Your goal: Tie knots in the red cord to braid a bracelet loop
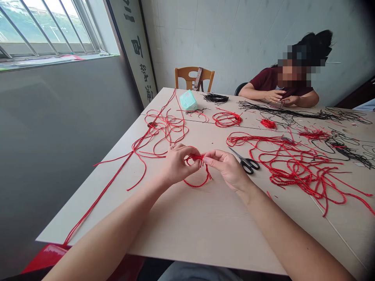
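- The pale tabletop (175, 226) carries everything at hand, its near edge just before the wearer.
- A person in a dark red top (265, 84) sits across the far right side, both hands near thin dark cords.
- A tangle of twisted red rope (301, 168) spreads over the right side.
- Long loose red cords (114, 177) run diagonally along the left side, from the far edge to the near left corner.
- The left grip (177, 164) curls thumb and forefinger into a near ring, tips drawn in on the cord.
- The right grip (230, 168) pinches thumb and forefinger together at the cord's right end, the other fingers folded.
- Black-handled scissors (247, 162) lie just beside the right grip, blades pointing away and left.
- The knotted red cord (197, 157) sits between the two grips, near mid-tabletop. Its knotted stretch has its long axis roughly level, left to right, pointing at the right fingertips; a loop curves below toward the wearer, and short frayed ends hang near the right thumb.
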### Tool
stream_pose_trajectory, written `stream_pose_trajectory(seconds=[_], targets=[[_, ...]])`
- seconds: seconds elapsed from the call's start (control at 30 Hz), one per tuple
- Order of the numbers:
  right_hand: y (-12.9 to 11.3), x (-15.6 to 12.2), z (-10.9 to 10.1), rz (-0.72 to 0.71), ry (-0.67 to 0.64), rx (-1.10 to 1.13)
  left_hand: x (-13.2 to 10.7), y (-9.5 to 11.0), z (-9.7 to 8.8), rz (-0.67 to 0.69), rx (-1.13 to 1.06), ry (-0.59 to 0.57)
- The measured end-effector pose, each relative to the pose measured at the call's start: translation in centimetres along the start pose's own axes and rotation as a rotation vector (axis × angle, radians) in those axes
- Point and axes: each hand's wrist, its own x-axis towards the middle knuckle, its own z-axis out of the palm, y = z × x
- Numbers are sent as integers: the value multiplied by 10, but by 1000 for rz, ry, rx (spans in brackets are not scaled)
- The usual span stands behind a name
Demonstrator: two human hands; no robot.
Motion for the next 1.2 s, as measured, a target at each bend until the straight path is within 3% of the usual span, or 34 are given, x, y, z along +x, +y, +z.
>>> stream_pose_trajectory(seconds=[0.33, 0.57, 0.77, 1.07, 1.2], targets=[[1, 0, 0, -5, 1, 41, 0, 1, -1, -52, -123, -15], [3, 0, 1, -16, 105, 51, 2, -3, 3, -176, -513, -150], [4, 0, 2, -7, 111, 66, 3, -6, 4, -314, -787, -229], [2, -1, 4, 22, 62, 126, 4, -4, 4, -356, -832, -238], [1, -1, 0, 119, 37, 200, 4, -8, 5, -371, -849, -187]])
